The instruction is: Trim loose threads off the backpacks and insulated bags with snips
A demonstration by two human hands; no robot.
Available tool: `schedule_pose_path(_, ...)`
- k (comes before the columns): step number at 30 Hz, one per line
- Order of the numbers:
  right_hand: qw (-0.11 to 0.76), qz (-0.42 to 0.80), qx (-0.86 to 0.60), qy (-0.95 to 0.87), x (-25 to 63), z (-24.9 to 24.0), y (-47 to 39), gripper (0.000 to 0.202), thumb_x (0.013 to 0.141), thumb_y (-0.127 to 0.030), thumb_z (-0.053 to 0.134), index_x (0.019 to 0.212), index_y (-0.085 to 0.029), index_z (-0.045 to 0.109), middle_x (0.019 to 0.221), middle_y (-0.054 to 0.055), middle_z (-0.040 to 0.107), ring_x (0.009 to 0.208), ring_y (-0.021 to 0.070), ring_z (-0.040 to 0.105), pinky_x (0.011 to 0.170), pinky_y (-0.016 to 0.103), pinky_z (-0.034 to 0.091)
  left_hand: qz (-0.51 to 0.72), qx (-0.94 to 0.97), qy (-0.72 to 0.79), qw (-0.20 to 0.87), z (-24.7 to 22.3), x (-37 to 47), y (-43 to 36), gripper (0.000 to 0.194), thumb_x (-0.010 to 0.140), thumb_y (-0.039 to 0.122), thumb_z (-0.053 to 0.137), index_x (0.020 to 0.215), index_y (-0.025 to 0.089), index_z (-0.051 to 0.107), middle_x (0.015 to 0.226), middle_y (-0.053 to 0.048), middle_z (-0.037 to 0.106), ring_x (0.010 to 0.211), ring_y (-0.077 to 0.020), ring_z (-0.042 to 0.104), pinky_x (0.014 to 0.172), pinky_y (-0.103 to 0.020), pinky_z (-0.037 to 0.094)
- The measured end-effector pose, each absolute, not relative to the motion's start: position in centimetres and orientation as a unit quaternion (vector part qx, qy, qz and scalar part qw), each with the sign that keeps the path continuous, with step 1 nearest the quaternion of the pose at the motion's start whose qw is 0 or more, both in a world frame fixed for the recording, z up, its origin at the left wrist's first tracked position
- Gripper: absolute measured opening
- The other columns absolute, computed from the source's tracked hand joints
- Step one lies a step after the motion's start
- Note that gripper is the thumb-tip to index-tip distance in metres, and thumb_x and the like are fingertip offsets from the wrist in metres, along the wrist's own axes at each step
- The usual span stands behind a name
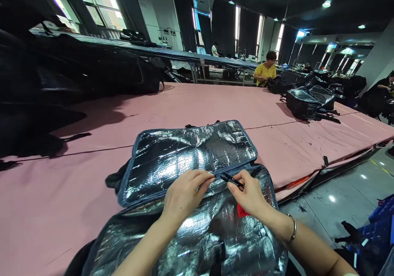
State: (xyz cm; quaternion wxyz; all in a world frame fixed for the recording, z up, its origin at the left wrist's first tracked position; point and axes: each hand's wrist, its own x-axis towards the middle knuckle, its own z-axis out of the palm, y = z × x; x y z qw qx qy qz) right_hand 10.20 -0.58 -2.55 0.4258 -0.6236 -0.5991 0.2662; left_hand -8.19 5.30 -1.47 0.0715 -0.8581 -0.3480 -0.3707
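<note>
An open bag with a shiny silver lining (212, 235) lies in front of me, its dark-edged flap (191, 152) folded back on the table. My left hand (186, 192) pinches the blue-grey edging at the seam between flap and bag. Small black thread snips (232, 180) are held in my right hand (249, 192), their tips pointing left at that same seam, close to my left fingertips. A bit of red material (242, 211) shows below my right hand.
Pink covering lies over the table (191, 103). Black bags (92, 66) are heaped at the left, another lined bag (308, 99) sits at the right. Across the table is a person in yellow (265, 70). Blue items (374, 235) lie at lower right.
</note>
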Motion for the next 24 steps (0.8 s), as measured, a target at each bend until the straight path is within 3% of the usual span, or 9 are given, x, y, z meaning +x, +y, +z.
schedule_pose_path(5, 0.378, 0.186, -0.635, -0.647, 10.3, -2.7, -0.7, 0.015, 0.084, -0.032, 0.053, 0.091, -0.019, 0.051, 0.072, 0.001, 0.061, 0.062, 0.016, 0.059, 0.059, 0.025, 0.044, -0.23, -0.893, -0.377, 0.086, -0.6, -6.9, 6.0, 0.028, 0.089, 0.027, 0.04, 0.078, 0.02, 0.065, 0.08, -0.003, 0.066, 0.071, -0.0177, 0.06, 0.059, -0.027, 0.045)
schedule_pose_path(9, 0.309, 0.082, -0.638, -0.701, 10.2, -2.8, -0.7, 0.01, 0.086, -0.027, 0.051, 0.091, -0.019, 0.052, 0.08, 0.005, 0.064, 0.067, 0.0188, 0.062, 0.061, 0.027, 0.044, -0.272, -0.887, -0.358, 0.103, -0.9, -6.5, 5.5, 0.03, 0.089, 0.026, 0.036, 0.077, 0.017, 0.062, 0.076, -0.005, 0.065, 0.069, -0.0178, 0.058, 0.06, -0.028, 0.044)
schedule_pose_path(13, 0.337, 0.116, -0.614, -0.704, 10.5, -2.7, -0.6, 0.006, 0.086, -0.025, 0.051, 0.088, -0.02, 0.053, 0.077, 0.003, 0.064, 0.067, 0.0154, 0.061, 0.06, 0.023, 0.044, -0.333, -0.843, -0.423, -0.005, -1.0, -7.1, 5.1, 0.029, 0.088, 0.034, 0.038, 0.077, 0.019, 0.061, 0.077, -0.004, 0.066, 0.07, -0.0168, 0.06, 0.062, -0.026, 0.044)
schedule_pose_path(18, 0.36, 0.217, -0.616, -0.667, 10.4, -2.0, -0.1, 0.011, 0.081, -0.03, 0.058, 0.084, -0.02, 0.055, 0.059, -0.004, 0.055, 0.053, 0.0115, 0.052, 0.057, 0.021, 0.044, -0.315, -0.734, -0.575, -0.175, -0.1, -8.0, 5.3, 0.035, 0.079, 0.051, 0.044, 0.073, 0.021, 0.061, 0.057, 0.002, 0.06, 0.053, -0.0155, 0.054, 0.053, -0.026, 0.038)
schedule_pose_path(24, 0.331, 0.23, -0.595, -0.696, 9.2, -0.8, 0.4, 0.012, 0.079, -0.03, 0.061, 0.084, -0.02, 0.056, 0.062, -0.003, 0.054, 0.061, 0.0133, 0.056, 0.063, 0.024, 0.046, -0.339, -0.714, -0.575, -0.211, 0.2, -7.8, 4.9, 0.038, 0.073, 0.056, 0.045, 0.069, 0.021, 0.06, 0.062, 0.001, 0.062, 0.054, -0.0153, 0.051, 0.054, -0.027, 0.038)
